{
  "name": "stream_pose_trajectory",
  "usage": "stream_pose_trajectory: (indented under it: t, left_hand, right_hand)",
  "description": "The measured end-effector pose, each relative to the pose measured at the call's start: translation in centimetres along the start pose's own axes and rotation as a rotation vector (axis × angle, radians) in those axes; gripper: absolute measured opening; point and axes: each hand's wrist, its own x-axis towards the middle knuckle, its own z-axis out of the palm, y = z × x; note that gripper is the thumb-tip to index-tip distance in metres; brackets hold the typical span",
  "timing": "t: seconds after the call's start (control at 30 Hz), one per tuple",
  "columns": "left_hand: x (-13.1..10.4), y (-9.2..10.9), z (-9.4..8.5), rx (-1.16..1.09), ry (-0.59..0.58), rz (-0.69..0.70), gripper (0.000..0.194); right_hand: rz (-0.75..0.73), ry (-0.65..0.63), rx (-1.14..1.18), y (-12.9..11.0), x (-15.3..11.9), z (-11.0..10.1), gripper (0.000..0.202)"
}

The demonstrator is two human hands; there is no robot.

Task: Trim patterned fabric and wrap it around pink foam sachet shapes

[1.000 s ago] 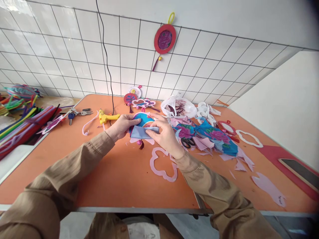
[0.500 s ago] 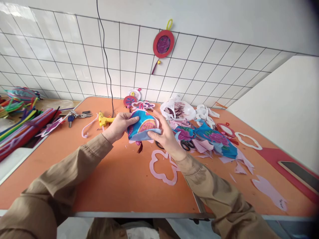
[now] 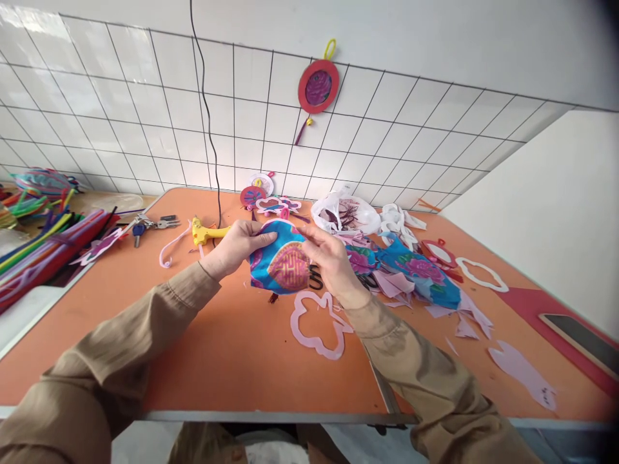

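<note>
A blue patterned fabric piece (image 3: 289, 265) with a pink and gold motif hangs between my two hands above the table. My left hand (image 3: 238, 245) pinches its upper left, thumb in front. On the upper right edge my right hand (image 3: 331, 259) grips it between thumb and fingers. Behind the cloth, a pink edge and a small pink loop (image 3: 285, 213) show at the top, and a dark red tassel (image 3: 273, 298) pokes out below. The fabric hides most of what lies behind it. A pink flower-shaped paper outline (image 3: 316, 347) lies below my right hand.
Left of my hands are a yellow glue gun (image 3: 206, 233), keys (image 3: 138, 231) and pipe cleaners (image 3: 41, 258). Rightward lie blue floral fabric (image 3: 425, 274), pink scraps, black-handled scissors (image 3: 315, 277), a white plastic bag (image 3: 367, 219) and a phone (image 3: 583, 338).
The fabric's lower part, folded up before, now hangs down and shows its full motif. My right hand has shifted from the lower right edge to the upper right edge.
</note>
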Motion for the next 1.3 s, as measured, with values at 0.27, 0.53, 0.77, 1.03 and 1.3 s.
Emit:
stream_pose_trajectory:
  t: [0.27,0.53,0.77,1.03,1.3]
  left_hand:
    - [-0.4,-0.1,0.7,-0.028,-0.036,-0.018,0.023]
    - [-0.6,0.1,0.8,-0.002,-0.054,0.004,0.024]
    - [-0.7,0.2,0.8,0.027,-0.038,0.058,0.030]
    - [-0.9,0.3,1.0,0.060,0.006,0.077,0.025]
    - [-0.9,0.3,1.0,0.089,0.007,0.107,0.030]
  right_hand:
    - [0.085,0.056,-0.023,-1.3,-0.1,0.3,0.021]
    - [0.092,0.067,-0.030,-1.4,-0.1,0.3,0.024]
    - [0.093,0.079,-0.050,-1.5,-0.2,0.4,0.030]
    - [0.083,0.074,-0.074,-1.5,-0.2,0.4,0.035]
    - [0.077,0.055,-0.065,-1.7,-0.5,0.6,0.034]
